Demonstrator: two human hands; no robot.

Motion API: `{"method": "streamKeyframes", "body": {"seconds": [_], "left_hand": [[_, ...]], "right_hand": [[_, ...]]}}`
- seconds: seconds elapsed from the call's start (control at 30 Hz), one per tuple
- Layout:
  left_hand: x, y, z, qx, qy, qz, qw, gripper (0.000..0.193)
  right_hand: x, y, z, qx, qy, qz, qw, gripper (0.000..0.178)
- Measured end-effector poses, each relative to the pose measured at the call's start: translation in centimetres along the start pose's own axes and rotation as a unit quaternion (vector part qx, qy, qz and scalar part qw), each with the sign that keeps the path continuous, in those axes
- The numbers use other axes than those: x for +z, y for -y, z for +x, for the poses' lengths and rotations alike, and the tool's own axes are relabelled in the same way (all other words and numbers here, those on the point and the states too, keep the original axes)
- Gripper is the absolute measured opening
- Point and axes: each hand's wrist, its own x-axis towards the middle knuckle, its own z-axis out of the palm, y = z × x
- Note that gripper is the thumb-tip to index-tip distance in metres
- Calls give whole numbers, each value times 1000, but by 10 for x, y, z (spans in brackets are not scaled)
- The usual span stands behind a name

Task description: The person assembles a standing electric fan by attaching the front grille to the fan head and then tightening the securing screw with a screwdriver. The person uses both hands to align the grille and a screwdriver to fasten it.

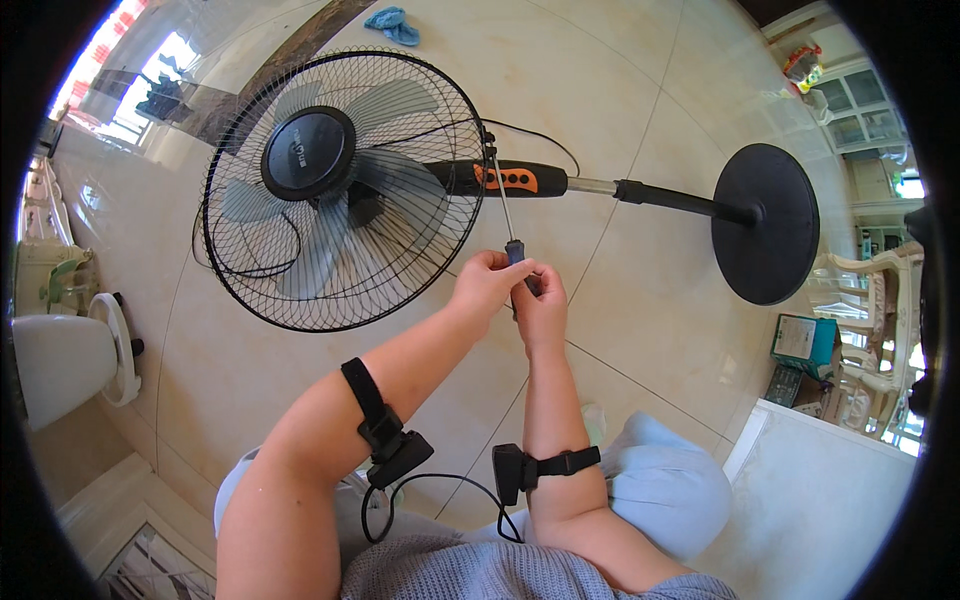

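A black pedestal fan lies on its side across the floor, its wire guard (344, 316) with grey blades (395, 105) to the left. My right hand (543, 305) is wrapped round the dark handle of a screwdriver (504, 205). Close against it, my left hand (486, 285) has its fingertips on the same handle. The metal shaft points away from me, and its tip meets a small black clip (490, 140) on the right rim of the guard. Beside the shaft sits the orange control panel (510, 179) on the fan's neck.
The fan's pole leads right to its round black base (765, 222). A blue cloth (393, 25) lies on the tiles beyond the guard. A teal box (803, 345) and carved chairs (868, 315) stand at the right, near a white surface (815, 500). Black straps with a cable (440, 477) circle my forearms.
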Motion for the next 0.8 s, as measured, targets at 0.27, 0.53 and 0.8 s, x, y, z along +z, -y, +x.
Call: {"method": "streamKeyframes", "body": {"seconds": [0.27, 0.53, 0.8], "left_hand": [[-3, 4, 2, 3, -14, -67, 998, 24], [-13, 1, 8, -14, 47, -90, 995, 24], [-10, 1, 10, 30, 18, -62, 997, 27]], "right_hand": [[-14, 6, -6, 155, 109, 187, 964, 31], [-34, -26, 5, 270, 310, 307, 858, 36], [-26, -7, -3, 227, 244, 246, 910, 34]]}}
